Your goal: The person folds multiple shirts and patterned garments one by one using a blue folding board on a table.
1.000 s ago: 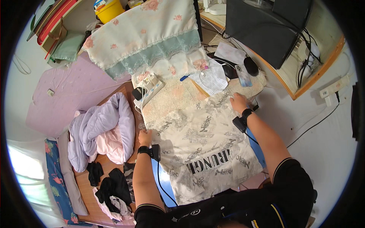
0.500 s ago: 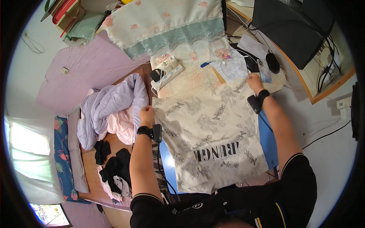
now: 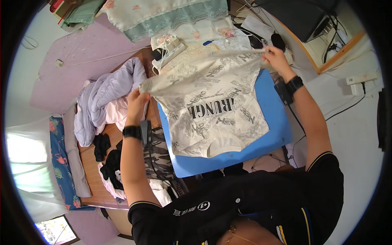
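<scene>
A cream T-shirt (image 3: 220, 90) with grey print and large dark lettering is stretched between my hands, its collar toward me. My left hand (image 3: 138, 100) is closed on one far corner of its hem, and my right hand (image 3: 275, 58) pinches the opposite corner. The hem edge is lifted and taut, while the collar end rests on a blue tabletop (image 3: 273, 118). Each of my wrists wears a black strap with a small box and cable.
Left of the table, a wooden bed (image 3: 92, 167) carries a lilac quilt (image 3: 104, 98) and black clothes (image 3: 112, 167). Camouflage fabric (image 3: 157, 153) lies beside the table. Beyond the shirt are a power strip (image 3: 171, 51), papers, and a black monitor (image 3: 294, 16) at far right.
Both hands have drawn the hem farther away and up, tightening it between them. The shirt has slid away from my body, uncovering more blue tabletop and its collar. The view has shifted.
</scene>
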